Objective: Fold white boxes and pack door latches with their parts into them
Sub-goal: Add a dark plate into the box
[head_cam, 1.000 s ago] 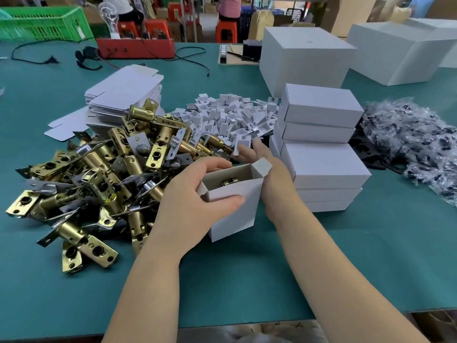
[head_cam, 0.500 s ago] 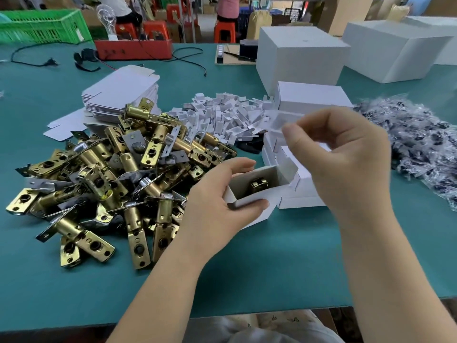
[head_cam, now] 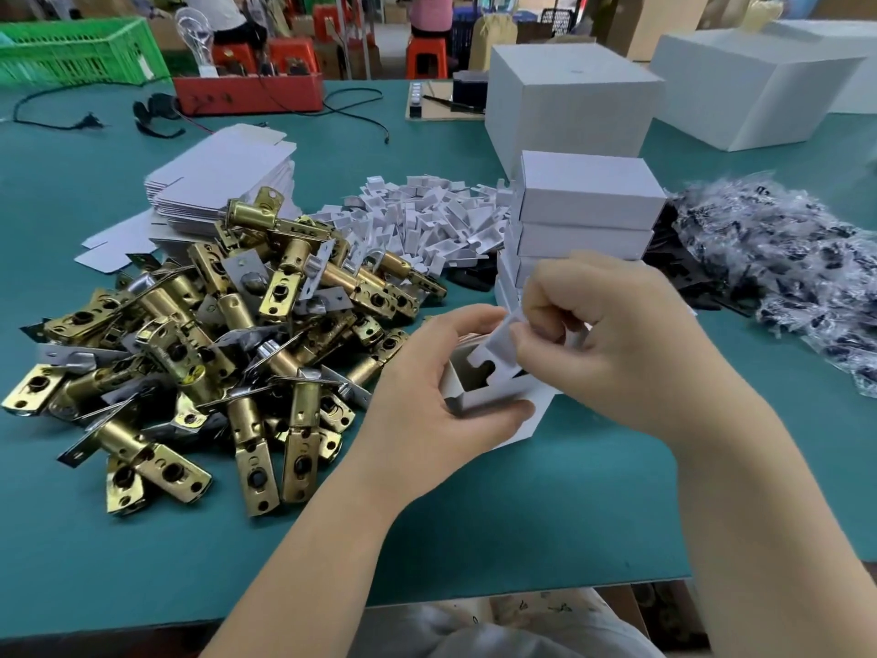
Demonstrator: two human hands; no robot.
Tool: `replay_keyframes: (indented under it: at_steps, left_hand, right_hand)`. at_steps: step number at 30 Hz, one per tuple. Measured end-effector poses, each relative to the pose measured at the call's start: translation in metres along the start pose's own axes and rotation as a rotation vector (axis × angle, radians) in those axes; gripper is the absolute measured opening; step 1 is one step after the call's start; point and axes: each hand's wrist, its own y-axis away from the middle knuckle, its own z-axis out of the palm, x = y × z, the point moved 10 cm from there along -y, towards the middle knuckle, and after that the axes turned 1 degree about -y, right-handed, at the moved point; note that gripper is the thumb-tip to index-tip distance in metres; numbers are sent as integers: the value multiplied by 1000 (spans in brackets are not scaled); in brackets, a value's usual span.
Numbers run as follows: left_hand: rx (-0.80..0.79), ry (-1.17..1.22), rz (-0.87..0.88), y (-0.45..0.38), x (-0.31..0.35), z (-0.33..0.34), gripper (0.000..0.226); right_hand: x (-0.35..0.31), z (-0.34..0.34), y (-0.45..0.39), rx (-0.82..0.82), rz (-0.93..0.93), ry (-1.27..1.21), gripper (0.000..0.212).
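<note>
My left hand (head_cam: 427, 401) grips a small open white box (head_cam: 493, 396) from its left side, thumb across the front wall. My right hand (head_cam: 612, 339) pinches a white cardboard insert (head_cam: 498, 353) with notched cutouts and holds it in the box's open top. A heap of brass door latches (head_cam: 213, 344) lies to the left. Behind the box a pile of white cardboard inserts (head_cam: 427, 220) spreads out. What lies inside the box is hidden by the insert.
A stack of closed white boxes (head_cam: 588, 206) stands just behind my right hand. Flat unfolded box blanks (head_cam: 223, 178) lie at the back left. Bagged dark parts (head_cam: 783, 258) are heaped on the right. Two large white cartons (head_cam: 569, 92) and a red tray (head_cam: 247, 92) sit further back.
My right hand came down from above the box and now holds a white insert in its opening. The left hand keeps its grip on the box.
</note>
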Motion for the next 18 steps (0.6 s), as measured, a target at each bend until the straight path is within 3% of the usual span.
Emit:
replay_keyframes:
  at_steps: [2,11,14,16,18]
  left_hand:
    - [-15,-3,-1,-1,-1,1,62]
    - [-10,12,70,-4,7,1,49]
    - [-7,-9,41,-3,2,1,53]
    - [8,-55,9,-3,-2,-2,59]
    - [0,-91,3,-3,-3,-3,64]
  right_hand:
    - [1,11,1,-78,16,-4,13]
    - [-7,33,2,-165,-25,91,18]
    - [-7,7,11,75,-77,39,12]
    - [16,-21,24,264,13,26,15]
    - [51,-30,38,240,169,32,30]
